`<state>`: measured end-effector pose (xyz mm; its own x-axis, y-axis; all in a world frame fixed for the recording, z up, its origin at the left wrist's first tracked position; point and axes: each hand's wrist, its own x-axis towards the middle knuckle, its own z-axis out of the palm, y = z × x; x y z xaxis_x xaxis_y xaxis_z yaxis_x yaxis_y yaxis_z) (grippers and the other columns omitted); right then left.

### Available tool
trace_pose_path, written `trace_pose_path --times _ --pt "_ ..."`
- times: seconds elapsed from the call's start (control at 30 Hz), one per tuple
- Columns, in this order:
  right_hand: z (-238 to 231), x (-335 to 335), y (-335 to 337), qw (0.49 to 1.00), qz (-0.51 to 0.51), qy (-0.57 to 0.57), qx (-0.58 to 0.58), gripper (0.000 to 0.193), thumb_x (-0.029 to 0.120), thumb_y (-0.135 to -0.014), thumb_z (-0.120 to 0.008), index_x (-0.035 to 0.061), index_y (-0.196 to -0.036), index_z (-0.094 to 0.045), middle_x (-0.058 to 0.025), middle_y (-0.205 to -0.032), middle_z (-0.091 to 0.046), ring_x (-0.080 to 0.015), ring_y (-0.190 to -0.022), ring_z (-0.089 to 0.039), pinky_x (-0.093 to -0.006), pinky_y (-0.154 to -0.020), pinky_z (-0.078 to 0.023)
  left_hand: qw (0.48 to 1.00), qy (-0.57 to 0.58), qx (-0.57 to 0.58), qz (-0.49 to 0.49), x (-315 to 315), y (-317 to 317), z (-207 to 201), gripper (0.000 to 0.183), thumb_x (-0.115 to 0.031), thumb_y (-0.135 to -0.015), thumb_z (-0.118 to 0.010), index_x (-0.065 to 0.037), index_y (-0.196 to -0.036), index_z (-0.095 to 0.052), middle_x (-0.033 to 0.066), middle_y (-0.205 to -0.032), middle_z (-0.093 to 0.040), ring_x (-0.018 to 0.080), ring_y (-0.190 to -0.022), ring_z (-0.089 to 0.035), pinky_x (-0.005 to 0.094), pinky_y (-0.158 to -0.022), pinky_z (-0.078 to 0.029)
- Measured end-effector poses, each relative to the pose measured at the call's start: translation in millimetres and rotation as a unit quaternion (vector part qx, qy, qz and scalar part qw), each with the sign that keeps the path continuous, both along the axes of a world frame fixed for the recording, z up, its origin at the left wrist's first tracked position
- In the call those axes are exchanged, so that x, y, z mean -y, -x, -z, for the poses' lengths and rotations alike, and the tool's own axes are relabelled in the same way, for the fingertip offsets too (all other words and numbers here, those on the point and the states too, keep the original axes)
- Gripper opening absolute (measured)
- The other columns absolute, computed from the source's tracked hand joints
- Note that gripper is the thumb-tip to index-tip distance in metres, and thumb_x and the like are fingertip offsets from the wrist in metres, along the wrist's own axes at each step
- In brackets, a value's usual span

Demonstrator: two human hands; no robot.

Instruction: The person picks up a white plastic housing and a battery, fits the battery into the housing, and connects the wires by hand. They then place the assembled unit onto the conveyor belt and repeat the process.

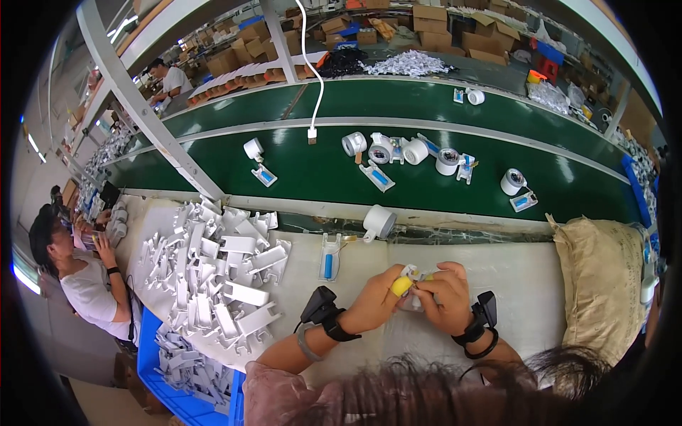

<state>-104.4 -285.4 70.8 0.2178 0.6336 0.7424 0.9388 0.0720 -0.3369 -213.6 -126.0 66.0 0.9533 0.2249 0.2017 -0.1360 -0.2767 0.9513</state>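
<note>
1. White plastic, a small part (412, 273), sits pinched between your two hands just above centre of the bench.
2. Your left hand (376, 298) has its fingers curled shut on that part, a yellow fingertip cover (401, 285) on the thumb.
3. Your right hand (444, 295) grips it from three o'clock, fingers closed.
4. At nine o'clock, a pile of white brackets (220, 277) lies well apart.
5. At eleven o'clock, a white round unit (379, 221) rests beside a bracket with a blue insert (329, 257).

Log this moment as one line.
left hand: on small white part | right hand: on same part | pile of white brackets: left
</note>
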Motion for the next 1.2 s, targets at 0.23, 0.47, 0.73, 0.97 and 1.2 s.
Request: trace_pose_path --times 0.23,0.47,0.73,0.97,1.2 --pt "17.3 -4.8 -12.3 0.996 0.054 0.011 -0.076 0.025 0.002 -0.080 -0.065 0.0017 -0.105 -0.060 -0.0150 -0.108 -0.059 -0.0335 -0.101 -0.054 -0.0404 -0.089 -0.044 0.982 0.160 0.021 -0.099 -104.6 -41.6 -41.0 0.031 -0.030 -0.102 -0.040 -0.005 -0.116 -0.051 0.0079 -0.090 -0.065 0.0134 -0.067 -0.064 0.0263 -0.054 -0.055" --pt "34.6 -9.8 -15.3 0.995 0.051 0.036 -0.083 0.022 0.000 -0.081 -0.066 0.0014 -0.102 -0.061 -0.0153 -0.106 -0.059 -0.0329 -0.098 -0.057 -0.0384 -0.085 -0.047 0.936 0.112 0.100 -0.317 -311.4 -90.6 25.8 0.028 -0.022 -0.099 -0.041 -0.001 -0.094 -0.059 0.0065 -0.078 -0.064 0.0128 -0.058 -0.060 0.0280 -0.049 -0.050" --pt "51.5 -12.4 -22.2 0.987 0.076 0.066 -0.128 0.020 -0.001 -0.076 -0.068 0.0029 -0.096 -0.064 -0.0141 -0.104 -0.059 -0.0332 -0.093 -0.058 -0.0388 -0.080 -0.048 0.621 -0.310 -0.241 -0.679 -393.9 -77.4 61.4 0.032 -0.022 -0.085 -0.067 -0.004 -0.108 -0.053 0.0192 -0.103 -0.061 0.0364 -0.097 -0.060 0.0452 -0.091 -0.044" --pt "53.8 -13.7 -22.9 0.983 0.053 0.103 -0.142 0.020 -0.003 -0.078 -0.066 0.0021 -0.097 -0.062 -0.0151 -0.103 -0.058 -0.0328 -0.093 -0.059 -0.0364 -0.079 -0.050 0.689 -0.275 -0.285 -0.607 -454.5 -77.8 81.7 0.042 -0.018 -0.082 -0.067 0.000 -0.114 -0.047 0.0230 -0.111 -0.062 0.0421 -0.101 -0.062 0.0468 -0.085 -0.053" --pt "51.0 -13.3 -22.8 0.983 0.045 0.103 -0.143 0.020 -0.003 -0.078 -0.066 0.0018 -0.097 -0.062 -0.0152 -0.103 -0.057 -0.0328 -0.090 -0.059 -0.0350 -0.075 -0.050 0.803 -0.159 -0.316 -0.480 -434.8 -72.7 53.1 0.035 -0.010 -0.080 -0.062 0.000 -0.113 -0.053 0.0206 -0.089 -0.068 0.0335 -0.071 -0.070 0.0397 -0.063 -0.058"
